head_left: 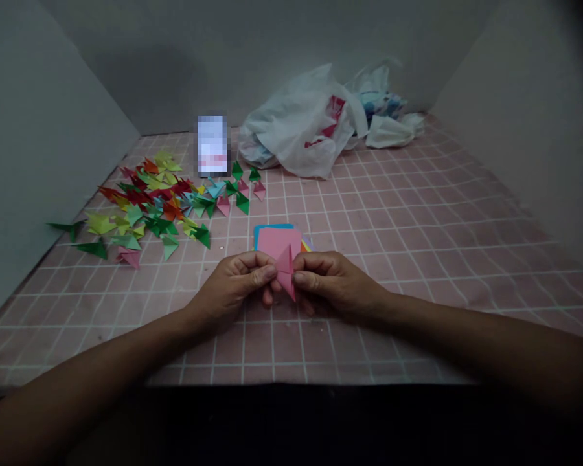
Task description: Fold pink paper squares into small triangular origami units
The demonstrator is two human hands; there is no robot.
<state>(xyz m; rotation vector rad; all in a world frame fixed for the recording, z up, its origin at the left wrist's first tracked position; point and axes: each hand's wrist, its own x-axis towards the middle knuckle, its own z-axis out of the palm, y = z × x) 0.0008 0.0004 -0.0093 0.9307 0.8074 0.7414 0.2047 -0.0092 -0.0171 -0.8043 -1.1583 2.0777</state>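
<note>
A pink piece of folded origami paper [285,272], narrow and diamond-shaped, is held upright above the near part of the table. My left hand [238,278] pinches its left edge between thumb and fingers. On the opposite edge, my right hand [333,281] is closed in a similar pinch. Just behind the hands lies a stack of square coloured paper [276,238], pink on top, with blue, orange and purple corners showing. The hands and the folded piece hide the stack's near side.
Many folded paper cranes [160,207] in several colours spread over the table's left side. Behind them a lit, blurred-out phone [212,145] stands upright. White plastic bags [306,123] lie at the back. Pale walls border a pink checked tablecloth [418,226].
</note>
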